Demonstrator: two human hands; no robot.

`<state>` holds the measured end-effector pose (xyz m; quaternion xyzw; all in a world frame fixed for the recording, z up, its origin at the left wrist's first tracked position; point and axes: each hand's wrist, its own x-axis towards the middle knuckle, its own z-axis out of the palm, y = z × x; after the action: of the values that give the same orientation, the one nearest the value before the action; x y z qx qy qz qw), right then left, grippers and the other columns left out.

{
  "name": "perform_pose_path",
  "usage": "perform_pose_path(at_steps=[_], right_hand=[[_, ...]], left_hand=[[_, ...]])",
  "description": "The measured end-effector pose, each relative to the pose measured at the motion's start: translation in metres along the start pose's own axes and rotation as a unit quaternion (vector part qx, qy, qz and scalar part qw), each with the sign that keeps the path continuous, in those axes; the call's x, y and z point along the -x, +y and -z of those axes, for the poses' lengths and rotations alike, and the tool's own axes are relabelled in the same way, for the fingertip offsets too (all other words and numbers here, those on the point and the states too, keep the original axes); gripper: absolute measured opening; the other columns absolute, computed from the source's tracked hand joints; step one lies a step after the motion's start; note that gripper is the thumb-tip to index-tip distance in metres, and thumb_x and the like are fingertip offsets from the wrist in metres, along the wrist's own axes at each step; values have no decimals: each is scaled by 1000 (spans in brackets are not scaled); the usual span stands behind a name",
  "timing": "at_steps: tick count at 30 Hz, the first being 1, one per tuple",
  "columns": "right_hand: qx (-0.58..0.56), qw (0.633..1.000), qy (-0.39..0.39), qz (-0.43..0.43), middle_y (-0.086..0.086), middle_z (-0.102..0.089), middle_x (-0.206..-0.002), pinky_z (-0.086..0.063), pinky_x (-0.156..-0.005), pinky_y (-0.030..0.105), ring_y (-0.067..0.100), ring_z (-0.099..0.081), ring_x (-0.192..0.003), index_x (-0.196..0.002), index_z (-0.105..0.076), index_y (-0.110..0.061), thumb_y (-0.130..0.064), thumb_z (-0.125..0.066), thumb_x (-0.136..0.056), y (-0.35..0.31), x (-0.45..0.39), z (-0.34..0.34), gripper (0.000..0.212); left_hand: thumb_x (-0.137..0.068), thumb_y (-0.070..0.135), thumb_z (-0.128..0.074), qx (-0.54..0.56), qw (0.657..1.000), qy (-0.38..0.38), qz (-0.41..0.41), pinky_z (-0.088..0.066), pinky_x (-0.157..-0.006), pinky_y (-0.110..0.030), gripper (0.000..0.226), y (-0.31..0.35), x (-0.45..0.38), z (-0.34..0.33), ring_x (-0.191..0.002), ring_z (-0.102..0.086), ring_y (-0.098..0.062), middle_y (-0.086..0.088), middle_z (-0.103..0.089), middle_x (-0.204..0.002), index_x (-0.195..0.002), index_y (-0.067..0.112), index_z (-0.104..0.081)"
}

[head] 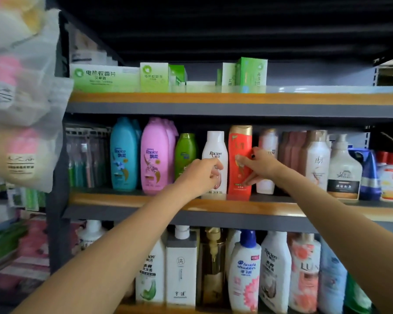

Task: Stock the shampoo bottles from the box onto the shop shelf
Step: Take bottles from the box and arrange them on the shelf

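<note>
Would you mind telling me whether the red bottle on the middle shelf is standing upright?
Upright: the red bottle stands base down on the shelf, gold cap up, right hand touching it.

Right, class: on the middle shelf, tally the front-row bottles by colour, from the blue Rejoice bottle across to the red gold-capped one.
blue bottle: 1
pink bottle: 1
green bottle: 1
white bottle: 1
red bottle: 1
Total: 5

I count two hands, left hand (202,173) and right hand (262,164), and three shelf boards (127,200) (bottles too crowded to tally).
</note>
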<state>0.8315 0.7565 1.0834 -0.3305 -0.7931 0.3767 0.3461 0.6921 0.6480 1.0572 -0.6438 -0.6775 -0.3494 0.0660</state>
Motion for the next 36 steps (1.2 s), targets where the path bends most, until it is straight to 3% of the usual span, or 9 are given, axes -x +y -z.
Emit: perform_pose_path(at_steps=[4, 8, 11, 15, 21, 26, 30, 33, 36], right_hand=[[51, 998, 40, -6, 9, -63, -90, -54, -43, 26, 15, -64, -42, -112, -42, -7, -36, -58, -91, 0, 8, 1, 40], [144, 927, 299, 173, 4, -62, -89, -41, -65, 31, 23, -60, -74, -107, -53, -5, -24, -49, -95, -1, 40, -16, 23], [85, 916, 244, 308, -5, -60, -74, -37, -55, 18, 7, -49, -53, -96, -57, -5, -12, -45, -93, 10, 81, -67, 14], [41, 934, 100, 340, 4, -58, -69, -35, -51, 17, 9, -47, -50, -87, -57, 2, -5, -45, -87, 62, 134, -168, 14], [118, 954, -224, 159, 3, -58, -72, -43, -56, 32, 13, -51, -60, -87, -60, -3, -11, -43, -88, 241, 233, -340, 18], [258, 821, -504, -69, 8, -62, -104, -48, -76, 33, 24, -61, -98, -108, -59, -12, -21, -44, -97, 387, 344, -455, 21], [245, 745, -596, -171, 10, -58, -94, -38, -67, 26, 22, -57, -88, -103, -60, -8, -26, -45, -97, 468, 414, -522, 24], [232, 736, -609, -183, 11, -58, -118, -40, -75, 23, 23, -55, -103, -126, -51, -10, -25, -52, -95, 522, 450, -559, 35], [269, 741, -589, -178, 14, -50, -134, -41, -95, 34, 29, -49, -120, -136, -42, -10, -23, -55, -92, 555, 466, -593, 47]], left_hand=[[-87, 1, -47, -7, 1000, 21, -19, -52, -89, -37, 31, -1, 3, -2, -100, -65, -21, -8, -70, -107, -114, 10, -61], [-90, 5, -47, 5, 990, 131, -47, -51, -79, -27, 25, -1, 25, -6, -77, -63, -9, 2, -72, -99, -108, 12, -63], [-86, 6, -47, 23, 969, 227, -98, -47, -72, -30, 20, -14, 65, -18, -71, -56, -10, 0, -70, -84, -93, 10, -65], [-75, 7, -42, 14, 963, 261, -68, -35, -61, -30, 20, -66, 152, -58, -69, -47, -18, -12, -60, -68, -75, 0, -61], [-86, 8, -49, -29, 985, -54, 164, -49, -60, -32, 16, -200, 378, -175, -68, -61, -23, -5, -65, -73, -79, 10, -63], [-97, 19, -42, -63, 911, -285, 293, -44, -62, -11, 18, -263, 530, -247, -59, -45, -1, 9, -64, -86, -102, 22, -59], [-96, 18, -44, -62, 835, -416, 356, -44, -79, -15, 30, -306, 606, -311, -103, -55, -13, 2, -55, -123, -125, 19, -46], [-93, 17, -49, -61, 790, -492, 360, -41, -100, -32, 43, -329, 643, -351, -124, -41, -21, -2, -43, -135, -134, 19, -38], [-93, 17, -50, -41, 785, -502, 361, -37, -102, -34, 45, -349, 663, -375, -125, -38, -22, -4, -41, -135, -136, 17, -36]])
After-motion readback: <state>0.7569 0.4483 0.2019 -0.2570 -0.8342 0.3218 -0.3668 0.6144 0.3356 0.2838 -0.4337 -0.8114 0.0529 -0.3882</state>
